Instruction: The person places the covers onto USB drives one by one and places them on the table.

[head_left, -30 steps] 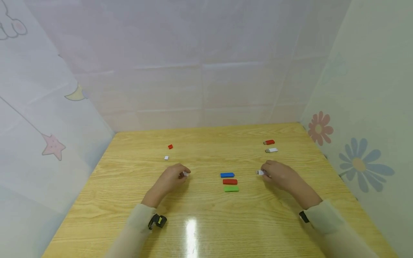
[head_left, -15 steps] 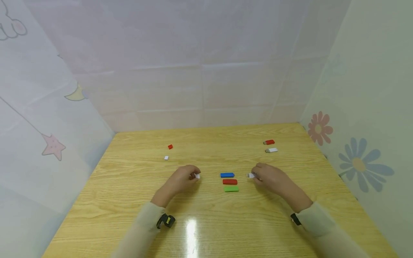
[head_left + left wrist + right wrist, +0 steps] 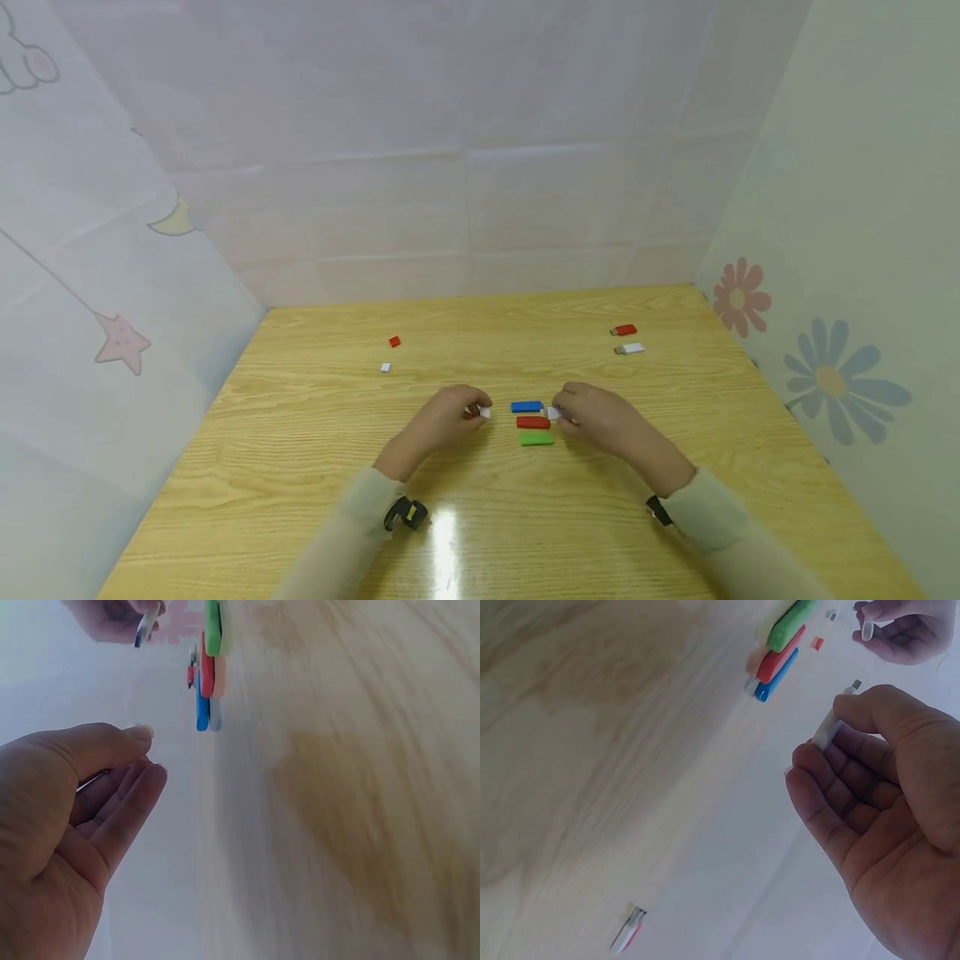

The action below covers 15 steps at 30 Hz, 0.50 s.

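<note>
My left hand (image 3: 444,418) pinches a small white cap (image 3: 485,412) between thumb and fingers; in the right wrist view the cap (image 3: 868,631) shows its hollow end. A white USB stick (image 3: 553,413) is pinched by my right hand (image 3: 603,419), its metal plug pointing left towards the cap. In the right wrist view this stick (image 3: 827,730) lies between thumb and fingertips. Between the hands, three closed sticks lie in a column: blue (image 3: 527,407), red (image 3: 533,422) and green (image 3: 536,438). The held stick and cap are apart.
Behind the left hand lie a red cap (image 3: 394,342) and a white cap (image 3: 386,367) on the wooden table (image 3: 300,433). Towards the back right are an uncapped red stick (image 3: 624,330) and an uncapped white stick (image 3: 630,348). Printed sheets stand around the table.
Both hands have moved towards each other, the left hand rightwards with the cap and the right hand leftwards with the white stick, whose plug is now beside the column of sticks.
</note>
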Motion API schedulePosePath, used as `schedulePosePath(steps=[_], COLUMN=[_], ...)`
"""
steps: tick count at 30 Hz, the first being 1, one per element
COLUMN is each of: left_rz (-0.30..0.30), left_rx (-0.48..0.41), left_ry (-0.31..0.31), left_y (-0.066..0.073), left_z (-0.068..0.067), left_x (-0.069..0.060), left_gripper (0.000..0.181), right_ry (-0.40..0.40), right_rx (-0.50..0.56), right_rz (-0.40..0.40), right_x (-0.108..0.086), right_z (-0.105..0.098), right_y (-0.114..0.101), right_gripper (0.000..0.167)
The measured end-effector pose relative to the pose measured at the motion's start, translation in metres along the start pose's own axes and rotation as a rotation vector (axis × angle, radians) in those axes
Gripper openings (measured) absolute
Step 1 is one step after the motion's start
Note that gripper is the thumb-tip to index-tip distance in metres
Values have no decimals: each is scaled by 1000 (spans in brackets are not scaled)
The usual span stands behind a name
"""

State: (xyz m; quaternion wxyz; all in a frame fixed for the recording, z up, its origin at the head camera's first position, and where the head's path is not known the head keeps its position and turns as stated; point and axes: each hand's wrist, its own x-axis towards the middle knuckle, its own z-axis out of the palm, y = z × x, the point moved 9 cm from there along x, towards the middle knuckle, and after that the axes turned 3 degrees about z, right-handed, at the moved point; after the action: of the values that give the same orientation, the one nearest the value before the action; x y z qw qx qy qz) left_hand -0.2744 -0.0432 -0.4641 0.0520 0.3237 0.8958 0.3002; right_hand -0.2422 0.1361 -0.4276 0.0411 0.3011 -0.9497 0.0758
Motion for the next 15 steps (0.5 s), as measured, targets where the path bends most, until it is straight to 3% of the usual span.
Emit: schedulePosePath(steps=[15], left_rz=[67], left_rx=[-25], left_ry=[-38], left_y=[21], left_z=[13], left_x=[7], left_gripper=[20], right_ry=[14], right_rx=[31], right_rz=[-72], right_x=[10], right_z=[1], right_y=[-22], right_gripper=[15])
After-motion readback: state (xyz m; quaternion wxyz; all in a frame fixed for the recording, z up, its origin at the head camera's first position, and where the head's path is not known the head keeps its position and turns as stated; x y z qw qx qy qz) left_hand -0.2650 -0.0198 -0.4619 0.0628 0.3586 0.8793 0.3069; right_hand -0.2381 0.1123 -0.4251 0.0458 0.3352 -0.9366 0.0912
